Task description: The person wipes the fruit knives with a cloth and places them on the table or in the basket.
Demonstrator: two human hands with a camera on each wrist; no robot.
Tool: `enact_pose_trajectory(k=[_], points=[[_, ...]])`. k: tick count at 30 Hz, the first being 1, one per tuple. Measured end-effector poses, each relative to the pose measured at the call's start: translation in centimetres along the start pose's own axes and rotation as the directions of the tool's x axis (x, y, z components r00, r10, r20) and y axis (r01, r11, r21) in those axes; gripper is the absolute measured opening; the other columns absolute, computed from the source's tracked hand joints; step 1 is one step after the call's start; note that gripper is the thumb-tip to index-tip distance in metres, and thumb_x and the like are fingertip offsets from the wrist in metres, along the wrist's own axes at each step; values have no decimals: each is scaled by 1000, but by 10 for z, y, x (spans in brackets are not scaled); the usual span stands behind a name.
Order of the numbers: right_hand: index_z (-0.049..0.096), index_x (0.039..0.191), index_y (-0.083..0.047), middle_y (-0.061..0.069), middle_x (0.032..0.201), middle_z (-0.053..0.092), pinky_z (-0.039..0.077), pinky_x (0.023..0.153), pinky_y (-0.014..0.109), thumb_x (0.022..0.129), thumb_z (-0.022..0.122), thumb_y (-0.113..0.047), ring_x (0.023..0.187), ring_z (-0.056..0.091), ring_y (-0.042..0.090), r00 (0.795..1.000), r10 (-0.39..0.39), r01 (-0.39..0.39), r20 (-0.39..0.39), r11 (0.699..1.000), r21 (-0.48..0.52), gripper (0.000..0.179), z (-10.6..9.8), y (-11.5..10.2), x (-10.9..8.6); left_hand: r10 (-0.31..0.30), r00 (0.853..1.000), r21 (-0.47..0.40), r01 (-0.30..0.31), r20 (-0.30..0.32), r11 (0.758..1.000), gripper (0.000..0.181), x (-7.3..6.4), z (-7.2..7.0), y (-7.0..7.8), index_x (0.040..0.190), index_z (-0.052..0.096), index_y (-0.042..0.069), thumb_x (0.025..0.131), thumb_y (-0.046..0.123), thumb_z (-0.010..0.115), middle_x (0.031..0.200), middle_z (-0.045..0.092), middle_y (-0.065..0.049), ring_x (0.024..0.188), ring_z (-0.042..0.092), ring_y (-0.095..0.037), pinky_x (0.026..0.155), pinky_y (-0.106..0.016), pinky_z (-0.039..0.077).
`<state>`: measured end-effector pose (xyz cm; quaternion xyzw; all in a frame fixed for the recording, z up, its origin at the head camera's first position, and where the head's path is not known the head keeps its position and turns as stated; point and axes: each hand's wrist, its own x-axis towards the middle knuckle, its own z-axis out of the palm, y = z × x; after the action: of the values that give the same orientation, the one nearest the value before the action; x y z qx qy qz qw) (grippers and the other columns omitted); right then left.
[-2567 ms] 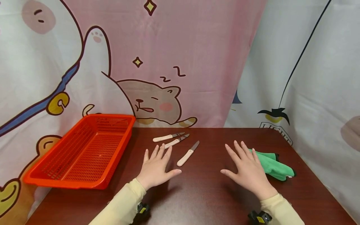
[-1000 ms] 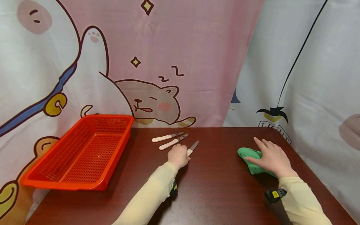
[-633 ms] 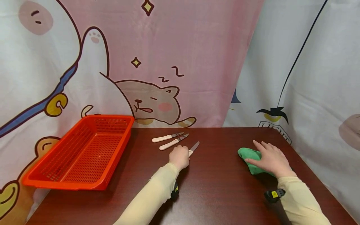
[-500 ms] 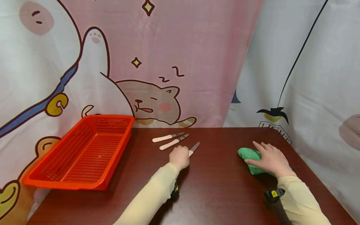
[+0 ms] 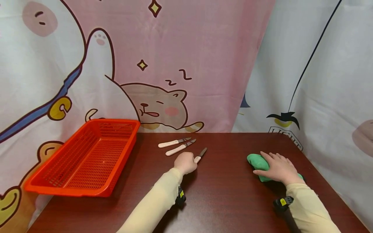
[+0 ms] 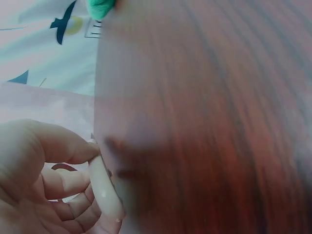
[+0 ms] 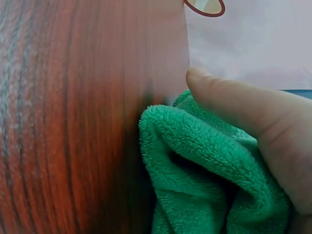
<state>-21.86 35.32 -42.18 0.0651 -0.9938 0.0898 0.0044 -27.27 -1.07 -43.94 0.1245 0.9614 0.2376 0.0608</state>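
Your left hand (image 5: pixel 185 162) pinches the knife (image 5: pixel 199 157) by its handle (image 6: pixel 105 190), blade (image 5: pixel 203 152) pointing forward-right; your right hand (image 5: pixel 279 168), fingers loosely spread, rests on the green cloth (image 5: pixel 257 161), farther right.

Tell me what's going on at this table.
A person is busy at a brown table with both hands. Their left hand pinches a white-handled knife; whether it is clear of the surface is hard to tell. A second knife and a third knife lie just beyond. Their right hand rests on a green cloth. A red basket stands at the left.
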Motion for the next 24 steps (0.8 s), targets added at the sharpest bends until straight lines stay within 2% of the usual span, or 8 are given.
enact_pose_trajectory(k=[3, 6, 10, 13, 16, 18, 21, 24], points=[[42, 144, 3, 40, 137, 42, 26, 97, 74, 76, 71, -67, 125, 33, 61, 1000, -2, 2, 7, 1000, 0, 103, 2, 0, 0, 4, 1000, -135, -2, 12, 991, 47, -2, -1, -3, 52, 50, 14, 96, 24, 60, 43, 44, 3, 41, 45, -15, 45, -28, 37], [42, 144, 2, 39, 135, 44, 28, 96, 74, 75, 74, -64, 123, 36, 59, 1000, -5, 4, 14, 1000, 4, 101, 3, 1, 1, 13, 1000, -259, -9, 12, 966, 42, -3, -3, -3, 52, 51, 12, 92, 15, 62, 41, 42, 3, 38, 42, -13, 44, -26, 35], [41, 145, 0, 37, 131, 48, 30, 94, 74, 74, 76, -61, 118, 42, 55, 1000, 3, -3, 26, 1000, -1, 100, 4, 1, 1, 8, 1000, -383, -13, -13, 924, 21, -6, -5, -2, 68, 64, 7, 88, 11, 68, 57, 54, 3, 53, 50, -11, 55, -26, 43], [40, 145, 0, 36, 129, 49, 31, 93, 73, 75, 76, -60, 114, 45, 54, 999, 6, -5, 36, 1000, -10, 98, 4, 0, 0, -4, 999, -478, -17, -43, 878, 7, -9, -6, -1, 83, 68, 3, 85, 10, 72, 72, 60, 1, 63, 54, -11, 64, -26, 47], [42, 143, 1, 36, 126, 50, 34, 91, 73, 75, 78, -53, 110, 47, 54, 999, -10, 11, 34, 1000, -21, 94, 2, -3, -1, -10, 999, -598, -17, -41, 802, 8, -12, -5, -1, 88, 68, -2, 85, 5, 70, 74, 63, -4, 62, 58, -13, 61, -25, 49], [44, 142, 1, 34, 122, 53, 38, 87, 71, 76, 80, -47, 106, 50, 52, 999, -29, 30, 18, 999, -31, 89, 4, -4, -2, 1, 1000, -688, -4, -5, 725, 9, -13, -4, -2, 91, 67, -4, 86, 3, 68, 77, 65, -10, 63, 61, -18, 58, -25, 49], [49, 138, 1, 30, 117, 57, 44, 78, 66, 77, 81, -36, 100, 55, 48, 998, -63, 62, -21, 997, -50, 78, 6, -7, -3, 35, 996, -797, 41, 77, 603, 15, -15, -4, -4, 99, 65, -9, 89, 2, 65, 89, 68, -23, 75, 67, -29, 60, -28, 54], [54, 134, 0, 27, 113, 60, 48, 73, 63, 76, 82, -25, 96, 58, 44, 994, -97, 93, -50, 993, -69, 69, 8, -10, -3, 88, 983, -858, 97, 163, 505, 21, -18, -5, -6, 108, 63, -12, 93, 3, 62, 105, 65, -32, 85, 68, -31, 65, -31, 56]])
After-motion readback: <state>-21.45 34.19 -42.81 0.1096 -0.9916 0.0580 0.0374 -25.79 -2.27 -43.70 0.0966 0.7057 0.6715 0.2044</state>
